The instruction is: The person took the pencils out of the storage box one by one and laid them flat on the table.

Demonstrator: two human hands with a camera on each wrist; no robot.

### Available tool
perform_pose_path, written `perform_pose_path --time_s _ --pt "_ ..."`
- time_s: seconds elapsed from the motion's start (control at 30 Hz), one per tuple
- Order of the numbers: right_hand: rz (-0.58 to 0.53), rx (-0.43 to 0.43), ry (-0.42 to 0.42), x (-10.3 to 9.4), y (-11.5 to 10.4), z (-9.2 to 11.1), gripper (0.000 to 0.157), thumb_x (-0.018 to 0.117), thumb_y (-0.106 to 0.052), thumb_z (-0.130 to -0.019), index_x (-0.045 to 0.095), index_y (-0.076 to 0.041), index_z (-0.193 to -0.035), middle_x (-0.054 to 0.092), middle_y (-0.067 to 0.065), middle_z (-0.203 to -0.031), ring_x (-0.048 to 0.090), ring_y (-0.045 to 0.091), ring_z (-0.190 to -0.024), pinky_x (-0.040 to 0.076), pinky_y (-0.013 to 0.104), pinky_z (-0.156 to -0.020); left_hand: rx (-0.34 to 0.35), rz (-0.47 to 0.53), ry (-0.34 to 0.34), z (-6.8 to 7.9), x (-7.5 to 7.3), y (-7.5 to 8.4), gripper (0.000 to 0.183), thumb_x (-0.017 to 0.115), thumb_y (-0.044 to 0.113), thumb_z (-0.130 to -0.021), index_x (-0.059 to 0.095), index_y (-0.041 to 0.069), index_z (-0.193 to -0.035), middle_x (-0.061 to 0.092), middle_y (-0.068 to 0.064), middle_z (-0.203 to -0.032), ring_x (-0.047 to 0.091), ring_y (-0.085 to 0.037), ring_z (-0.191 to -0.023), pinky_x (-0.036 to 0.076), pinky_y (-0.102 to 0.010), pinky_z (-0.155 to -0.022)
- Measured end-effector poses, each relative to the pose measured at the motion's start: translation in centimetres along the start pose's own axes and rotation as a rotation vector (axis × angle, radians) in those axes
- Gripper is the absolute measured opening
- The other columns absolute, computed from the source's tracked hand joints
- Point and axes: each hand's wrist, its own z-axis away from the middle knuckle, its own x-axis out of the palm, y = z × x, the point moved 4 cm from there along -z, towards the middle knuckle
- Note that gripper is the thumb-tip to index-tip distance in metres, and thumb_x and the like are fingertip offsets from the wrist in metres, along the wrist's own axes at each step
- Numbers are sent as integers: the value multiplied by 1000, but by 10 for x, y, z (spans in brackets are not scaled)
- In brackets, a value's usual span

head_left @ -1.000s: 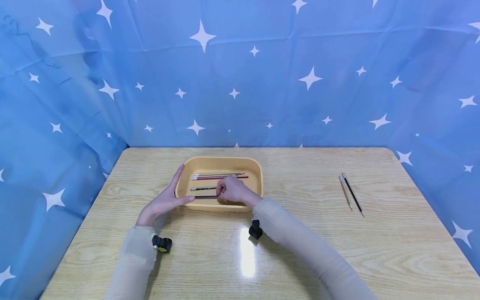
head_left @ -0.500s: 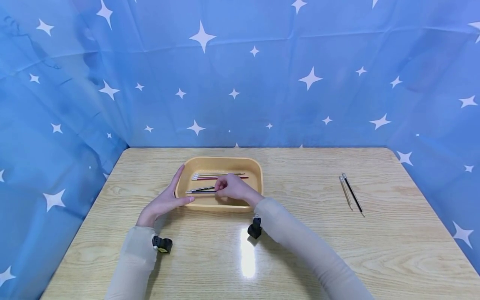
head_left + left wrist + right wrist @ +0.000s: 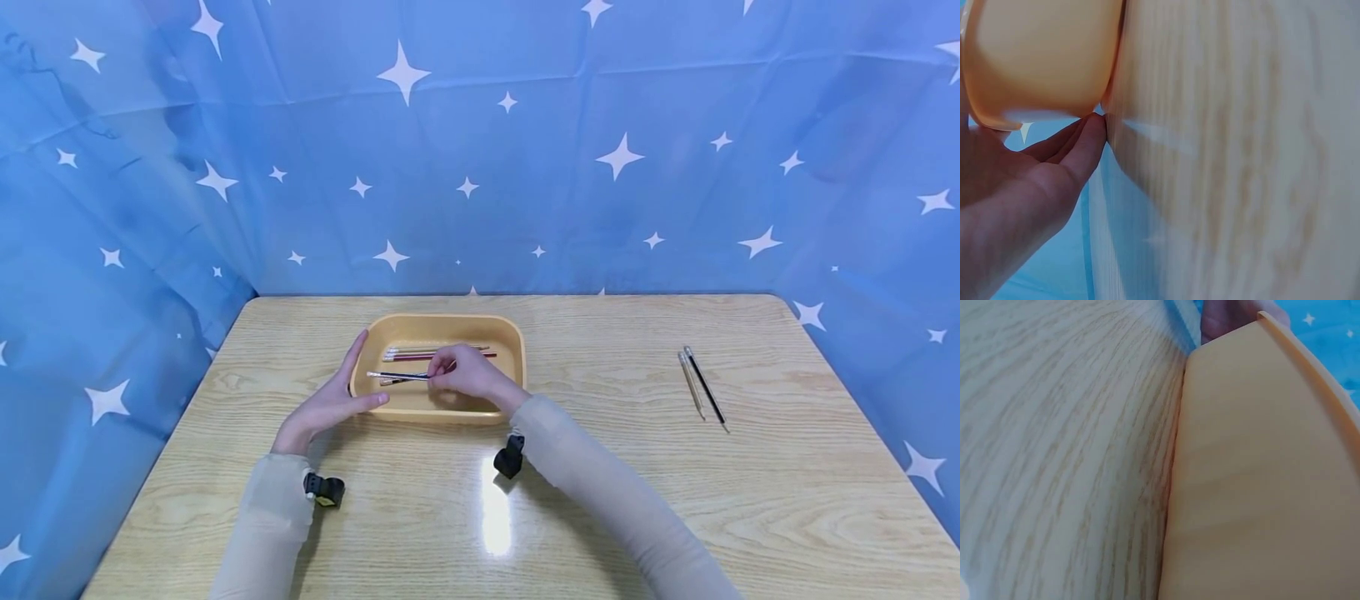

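Observation:
My left hand (image 3: 327, 408) holds the left end of a yellow-orange plastic tray (image 3: 442, 417), its thumb over the near rim and its fingers along the outer side. In the left wrist view the fingertips touch the tray's outer wall (image 3: 1047, 56). Inside the tray, my right hand (image 3: 468, 372) pinches a dark pencil (image 3: 397, 376) whose pale end points left. Another dark pencil (image 3: 390, 382) lies just under it, partly hidden. Farther back in the tray, dark red pencils (image 3: 408, 357) and gold-coloured pencils (image 3: 435, 347) lie side by side.
Two more pencils lie on the wooden table (image 3: 600, 500) at the right: a thin gold-coloured one (image 3: 691, 385) and a black one (image 3: 707, 388). A blue curtain with white stars (image 3: 480, 150) hangs behind the table. In the right wrist view the tray wall (image 3: 1260, 475) fills the right side.
My right hand has moved slightly away from the near wall, carrying the dark pencil from near that wall back over the other dark pencil. My left hand has stayed on the tray.

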Motion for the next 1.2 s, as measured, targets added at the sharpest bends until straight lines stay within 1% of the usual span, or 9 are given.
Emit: perform_pose_path --time_s 0.1,0.23,0.47,0.6,0.73,0.9,1.2 --pt "3 -8 26 -2 -4 3 5 71 -3 -85 67 -3 -88 60 1 -81 55 13 -75 45 26 -73 -3 1 -2 0 0 0 105 72 24 -88 -8 38 -154 -3 -14 -160 10 -41 -141 10 -61 -109" --pt "-10 -37 49 -5 -13 8 5 71 -4 -86 67 -4 -89 60 1 -81 54 14 -76 45 26 -72 -10 -1 3 0 -1 0 104 72 24 -87 -7 39 -154 -3 -15 -160 13 -41 -141 11 -61 -109" --pt "-29 -101 80 -13 -27 19 6 71 -3 -85 68 -7 -88 60 2 -80 55 16 -76 46 26 -71 -10 -36 11 -1 0 0 104 72 26 -88 -7 39 -154 -6 -16 -160 5 -43 -141 10 -64 -107" --pt "-6 -125 90 -20 -30 26 6 72 -4 -85 68 -7 -89 61 1 -80 56 15 -77 47 27 -72 -8 -35 9 -1 0 -1 104 72 26 -87 -7 40 -154 -5 -14 -160 5 -42 -142 9 -64 -107" --pt "29 -139 104 -29 -30 35 5 72 -6 -85 68 -8 -88 61 -1 -80 56 15 -77 47 27 -72 -6 -22 10 -1 0 -1 105 73 25 -87 -7 39 -154 -5 -12 -160 10 -42 -141 11 -63 -107" --pt "15 -166 127 -41 -25 44 3 70 -4 -86 68 -4 -89 61 1 -80 55 16 -76 46 28 -70 -9 -22 10 0 0 -1 106 73 26 -87 -8 38 -154 -7 -12 -160 13 -43 -141 12 -62 -108" --pt "9 -108 217 -65 -9 59 5 71 -6 -86 69 -5 -90 62 2 -84 55 18 -78 46 30 -70 -23 -17 10 0 1 -2 105 73 26 -87 -7 40 -154 -8 -13 -160 13 -44 -140 13 -62 -108"
